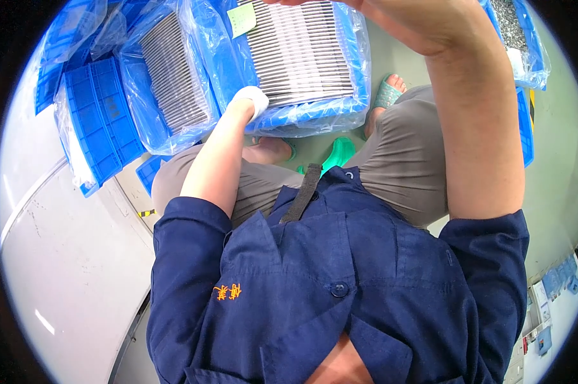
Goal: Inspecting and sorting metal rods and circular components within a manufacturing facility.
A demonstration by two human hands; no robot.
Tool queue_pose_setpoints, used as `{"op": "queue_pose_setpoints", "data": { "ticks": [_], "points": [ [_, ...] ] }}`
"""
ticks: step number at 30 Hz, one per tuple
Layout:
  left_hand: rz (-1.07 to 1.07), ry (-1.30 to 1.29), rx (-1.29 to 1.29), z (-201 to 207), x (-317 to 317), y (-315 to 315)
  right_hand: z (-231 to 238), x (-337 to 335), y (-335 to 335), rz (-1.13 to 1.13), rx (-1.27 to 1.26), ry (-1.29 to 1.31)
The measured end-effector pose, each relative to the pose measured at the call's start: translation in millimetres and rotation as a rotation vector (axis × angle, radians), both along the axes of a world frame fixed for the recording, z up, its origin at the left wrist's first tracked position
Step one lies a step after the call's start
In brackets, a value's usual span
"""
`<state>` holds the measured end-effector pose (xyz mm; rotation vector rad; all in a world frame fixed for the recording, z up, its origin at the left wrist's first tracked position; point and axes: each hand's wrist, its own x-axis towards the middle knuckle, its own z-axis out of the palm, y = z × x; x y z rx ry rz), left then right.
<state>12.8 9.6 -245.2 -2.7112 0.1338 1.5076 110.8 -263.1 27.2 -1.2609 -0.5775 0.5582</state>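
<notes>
In front of me stands a blue bin (282,120) lined with clear plastic. Rows of thin metal rods (301,57) lie side by side in it. My left hand (252,102), partly in a white covering, is at the bin's near left corner, beside the rod ends. Its fingers are hidden, so whether it grips anything cannot be made out. My right hand (407,22) is raised over the far side of the bin, bent at the wrist. The top edge of the picture cuts off its fingers. A yellow-green paper note (242,20) sits on the bin's left side.
A second lined blue bin of rods (174,73) stands close on the left, with blue crates (103,115) beyond it. At the upper right is a blue bin of small metal pieces (509,25). A green object (340,152) shows on the floor between my legs.
</notes>
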Motion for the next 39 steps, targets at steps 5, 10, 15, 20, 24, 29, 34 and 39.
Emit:
{"op": "queue_pose_setpoints", "data": {
  "ticks": [5,10,15,20,24,29,34,39],
  "points": [
    [0.567,-0.01,-0.151,-12,-7,11,2,-2,-2,-0.015,-0.008,0.004],
    [0.757,-0.036,-0.218,-15,-11,6,2,-1,-2,0.002,-0.003,-0.007],
    [0.368,-0.111,-0.014,7,6,-5,4,-2,-3,0.018,0.001,0.011],
    [0.165,-0.573,-0.282,19,10,-34,7,-4,2,-0.045,-0.159,0.006],
    [0.155,-0.418,-0.314,14,8,-55,4,-1,13,-0.01,-0.097,0.013],
    [0.192,-0.395,-0.355,13,-3,-61,7,-4,5,-0.061,-0.193,-0.012],
    [0.21,-0.489,-0.36,19,-4,-74,3,-7,14,-0.066,-0.131,-0.027],
    [0.065,-0.253,-0.448,19,7,-99,2,-20,16,-0.171,-0.272,-0.202]
  ]
}}
